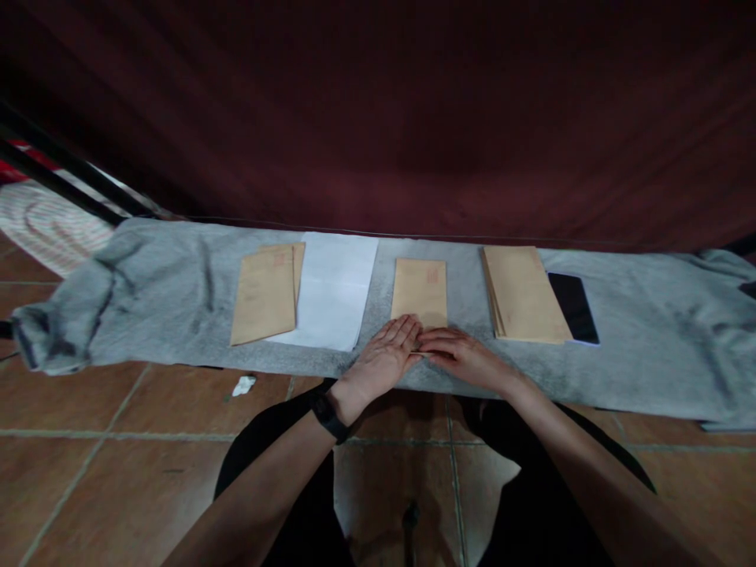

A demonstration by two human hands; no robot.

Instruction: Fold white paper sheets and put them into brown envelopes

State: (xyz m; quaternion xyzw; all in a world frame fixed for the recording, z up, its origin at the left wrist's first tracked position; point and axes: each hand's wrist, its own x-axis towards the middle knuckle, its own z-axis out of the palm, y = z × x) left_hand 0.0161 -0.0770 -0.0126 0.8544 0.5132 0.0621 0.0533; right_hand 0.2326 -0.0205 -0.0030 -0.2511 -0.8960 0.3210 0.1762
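Note:
A brown paper envelope (420, 287) with a small red mark lies in front of me on a grey cloth. My left hand (390, 350) rests on its near end, fingers stretched out and flat. My right hand (457, 354) is closed at the same near edge, its bent fingers beside my left fingertips, holding the envelope's edge. A thin pale strip of that edge shows between the two hands. The rest of the near end is hidden beneath them.
To the left, brown envelopes (264, 299) overlap white paper sheets (336, 287). To the right, stacked brown envelopes (523, 295) partly cover a dark phone (576, 307). The grey cloth (661, 331) covers a narrow bench. A dark red curtain (378, 118) hangs behind it.

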